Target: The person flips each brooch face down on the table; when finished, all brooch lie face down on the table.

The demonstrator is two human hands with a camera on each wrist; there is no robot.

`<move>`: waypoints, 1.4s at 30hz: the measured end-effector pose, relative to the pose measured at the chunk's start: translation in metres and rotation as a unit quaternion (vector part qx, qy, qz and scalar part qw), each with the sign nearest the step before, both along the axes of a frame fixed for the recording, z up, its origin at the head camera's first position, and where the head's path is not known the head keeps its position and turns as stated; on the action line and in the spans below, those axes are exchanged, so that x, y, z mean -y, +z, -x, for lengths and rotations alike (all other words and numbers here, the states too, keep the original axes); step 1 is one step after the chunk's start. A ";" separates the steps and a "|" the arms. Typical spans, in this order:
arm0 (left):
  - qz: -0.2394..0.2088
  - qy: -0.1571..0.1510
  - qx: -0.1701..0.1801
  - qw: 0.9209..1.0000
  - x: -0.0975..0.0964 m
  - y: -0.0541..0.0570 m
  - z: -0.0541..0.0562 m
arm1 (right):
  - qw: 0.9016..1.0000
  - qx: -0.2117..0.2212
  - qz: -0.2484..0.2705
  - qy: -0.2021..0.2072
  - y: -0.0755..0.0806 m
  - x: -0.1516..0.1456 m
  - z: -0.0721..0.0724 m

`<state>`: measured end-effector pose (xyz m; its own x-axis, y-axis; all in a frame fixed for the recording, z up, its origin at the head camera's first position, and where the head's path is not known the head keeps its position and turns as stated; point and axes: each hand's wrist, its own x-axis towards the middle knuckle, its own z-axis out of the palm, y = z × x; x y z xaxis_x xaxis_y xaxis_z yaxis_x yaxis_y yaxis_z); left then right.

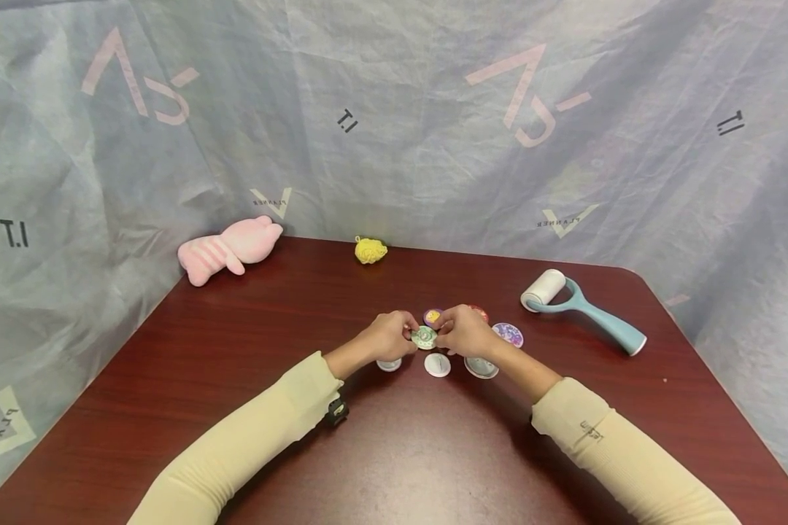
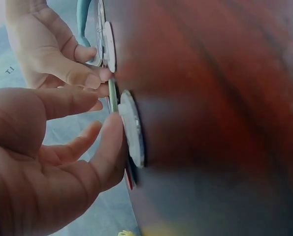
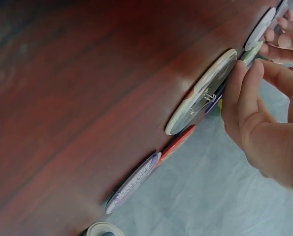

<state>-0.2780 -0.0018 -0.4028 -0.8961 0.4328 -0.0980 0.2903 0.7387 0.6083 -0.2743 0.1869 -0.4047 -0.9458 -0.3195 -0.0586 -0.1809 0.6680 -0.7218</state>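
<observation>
Both hands meet over a group of round pin badges near the middle of the table. The left hand [image 1: 389, 337] holds the left edge of a green badge [image 1: 425, 337] between thumb and fingers. On its opposite edge, the right hand [image 1: 468, 335] pinches the same badge. Close below lies a badge with its pale back up [image 1: 437, 365]; another pale-backed badge [image 1: 389, 364] sits under the left hand. A larger badge [image 3: 203, 96] shows its metal pin beside the right hand. Beyond the fingers is a purple badge with a yellow figure [image 1: 433, 316].
A red badge [image 3: 178, 142] and a purple patterned badge [image 1: 508, 335] lie beyond the right wrist. Farther right is a lint roller [image 1: 587, 310] with a light blue handle. A pink plush toy [image 1: 230, 249] and a yellow mesh-like ball [image 1: 370, 251] are along the back edge, before a grey curtain.
</observation>
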 end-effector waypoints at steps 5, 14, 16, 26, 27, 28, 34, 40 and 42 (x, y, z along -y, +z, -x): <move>-0.001 0.000 -0.005 1.000 -0.002 -0.001 0.000 | 1.000 0.003 0.009 -0.005 0.001 0.001 0.000; -0.010 -0.021 -0.027 0.999 -0.005 -0.003 -0.001 | 1.000 0.006 -0.005 -0.003 -0.001 0.003 -0.003; -0.010 -0.020 -0.034 0.999 -0.006 -0.003 -0.001 | 1.000 0.006 -0.003 0.001 -0.001 0.004 -0.004; -0.058 0.012 -0.018 0.998 -0.004 -0.002 0.001 | 1.000 0.003 0.023 0.013 -0.002 0.000 -0.002; -0.069 0.014 -0.011 0.997 -0.003 -0.002 0.002 | 0.999 0.004 0.028 0.015 -0.002 -0.001 -0.001; -0.080 0.017 -0.004 0.997 -0.002 -0.002 0.002 | 0.999 0.006 0.034 0.018 -0.002 -0.002 -0.001; -0.134 0.037 0.015 0.990 0.002 -0.003 0.004 | 0.996 0.007 0.088 0.025 -0.001 -0.003 -0.001; -0.167 0.044 0.022 0.985 0.003 -0.004 0.004 | 0.994 -0.004 0.108 0.003 -0.002 -0.003 0.000; -0.180 0.044 0.026 0.982 0.003 -0.004 0.004 | 0.994 -0.005 0.105 -0.006 -0.002 -0.003 0.000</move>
<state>-0.2819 -0.0051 -0.4073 -0.9293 0.3693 0.0002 0.1960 0.4929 0.8477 -0.2742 0.1900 -0.4064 -0.9496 -0.3129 0.0169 -0.1815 0.5055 -0.8435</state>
